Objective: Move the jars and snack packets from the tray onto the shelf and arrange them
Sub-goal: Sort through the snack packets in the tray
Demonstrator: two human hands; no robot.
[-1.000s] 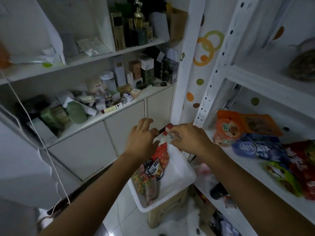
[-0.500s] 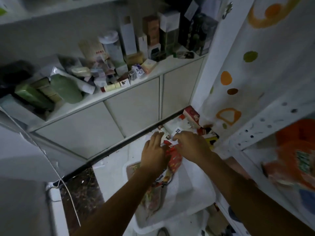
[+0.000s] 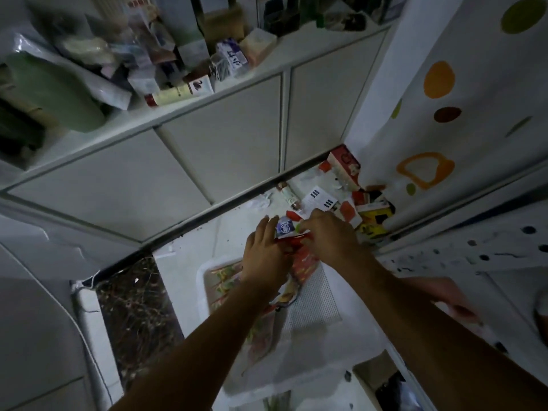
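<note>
Snack packet (image 3: 307, 262) is pinched at its top edge by left hand (image 3: 264, 256) and right hand (image 3: 329, 235). Long axis is hung downward (top edge uppermost) over tray (image 3: 203, 280).

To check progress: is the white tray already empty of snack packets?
No, colourful snack packets lie in the white tray beneath the left hand, apart from the red snack packet that the right hand pinches.

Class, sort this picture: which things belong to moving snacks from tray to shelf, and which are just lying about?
Belongs to the job:
red snack packet, held by left hand and right hand
flat packet in the white tray
shelf frame

Just lying about:
floor boxes
floor tube
green bottle
cream tube
</note>
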